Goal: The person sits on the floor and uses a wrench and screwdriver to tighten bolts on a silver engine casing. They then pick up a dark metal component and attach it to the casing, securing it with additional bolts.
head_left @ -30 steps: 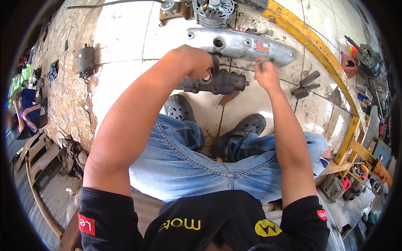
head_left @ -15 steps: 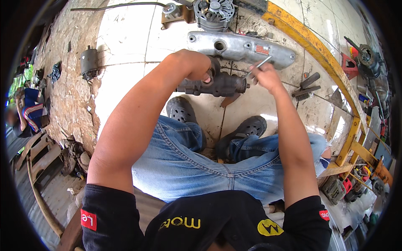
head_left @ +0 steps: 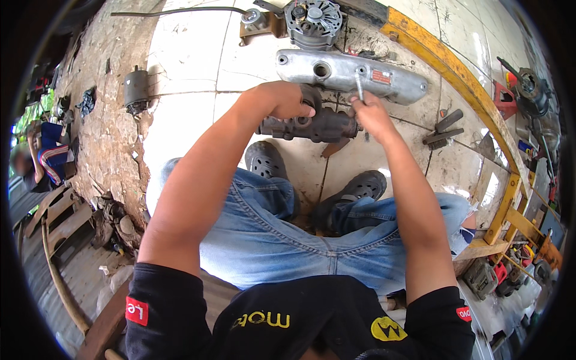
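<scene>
A dark, greasy cast-metal housing point(head_left: 318, 127) lies sideways on the tiles just beyond my feet. My left hand point(head_left: 291, 101) is closed around a round dark part that sticks up from the housing's far side, its thumb towards the middle. At the housing's right end, my right hand point(head_left: 373, 112) grips a slim silver wrench point(head_left: 360, 87), which points away from me. Whether its near end touches the housing is hidden by my fingers. Right behind both hands lies a long silver valve cover point(head_left: 345, 73) with round holes and a red label.
Farther back sit an alternator point(head_left: 314, 25) and a bracketed metal part point(head_left: 254, 21) with a hose. A yellow metal frame point(head_left: 456, 66) curves along the right. Dark metal pieces point(head_left: 444, 129) lie right of my hand, a grey cylinder point(head_left: 136, 90) at left. Another person point(head_left: 45, 153) is far left.
The wrench has swung from slanting up to the right to pointing nearly straight away from me. My right hand has turned with it; my left hand keeps its grip.
</scene>
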Demonstrator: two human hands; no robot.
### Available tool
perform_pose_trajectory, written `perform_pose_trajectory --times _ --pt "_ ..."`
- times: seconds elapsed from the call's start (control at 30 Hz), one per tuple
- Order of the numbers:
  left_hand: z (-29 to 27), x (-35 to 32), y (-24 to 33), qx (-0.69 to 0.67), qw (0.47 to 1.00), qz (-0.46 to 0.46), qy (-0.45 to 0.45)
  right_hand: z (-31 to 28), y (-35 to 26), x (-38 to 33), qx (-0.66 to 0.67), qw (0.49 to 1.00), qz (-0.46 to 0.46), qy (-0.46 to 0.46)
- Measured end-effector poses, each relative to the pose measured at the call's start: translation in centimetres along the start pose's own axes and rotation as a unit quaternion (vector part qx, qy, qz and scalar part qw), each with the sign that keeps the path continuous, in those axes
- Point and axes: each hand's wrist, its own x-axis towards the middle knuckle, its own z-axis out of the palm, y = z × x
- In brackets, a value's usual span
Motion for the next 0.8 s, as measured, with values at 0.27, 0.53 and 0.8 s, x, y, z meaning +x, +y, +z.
perform_pose_trajectory --times 0.27,0.53,0.8 --pt "2.9 -1.5 -0.9 -0.400 0.910 -0.093 -0.057 3.1 -2.7 -3.9 0.134 0.955 0.209 -0.163" --pt "4.9 -1.9 -1.8 -0.463 0.878 -0.080 -0.093 4.9 -4.0 -3.9 0.147 0.954 0.213 -0.148" --pt "6.8 -1.8 -3.2 -0.488 0.859 -0.054 -0.148 4.0 -1.0 -2.3 0.131 0.973 0.175 -0.076"
